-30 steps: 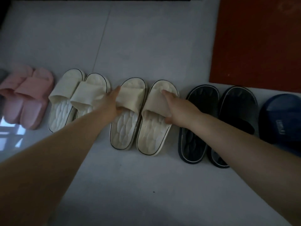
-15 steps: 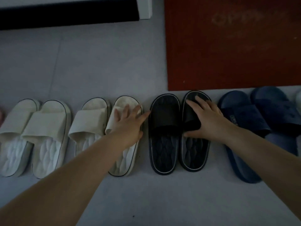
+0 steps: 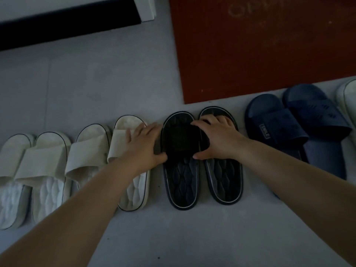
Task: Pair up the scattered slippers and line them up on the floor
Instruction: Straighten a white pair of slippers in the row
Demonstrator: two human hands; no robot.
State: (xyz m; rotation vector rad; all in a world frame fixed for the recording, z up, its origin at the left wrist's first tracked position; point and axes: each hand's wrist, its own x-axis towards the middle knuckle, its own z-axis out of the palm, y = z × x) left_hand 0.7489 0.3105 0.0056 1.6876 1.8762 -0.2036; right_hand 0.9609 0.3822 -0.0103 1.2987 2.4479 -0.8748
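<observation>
Across the grey tiled floor point(image 3: 96, 89), beside the red rectangular mat point(image 3: 269, 54), cream moulded slippers point(image 3: 48, 157), navy moulded slippers point(image 3: 289, 128) and the black white-edged slipper pair point(image 3: 181, 180) form a row. Left hand point(image 3: 143, 145), fingers straight, presses the black pair's side; right hand point(image 3: 217, 139) covers both straps, grip unclear in the dimness. Squaring this pair looks like the current step; next, level its heels.

Left of the grip on the black pair point(image 3: 181, 182), the cream slipper point(image 3: 134, 193) sits just beside it, leaving only a sliver of floor point(image 3: 173, 237), and the left hand point(image 3: 143, 145) lies across that gap. Right of the grip, a wider bare strip runs before the navy slipper point(image 3: 269, 120). Beyond the grip, the red mat point(image 3: 260, 54) edges near the toes. Toward the person, the floor is open.
</observation>
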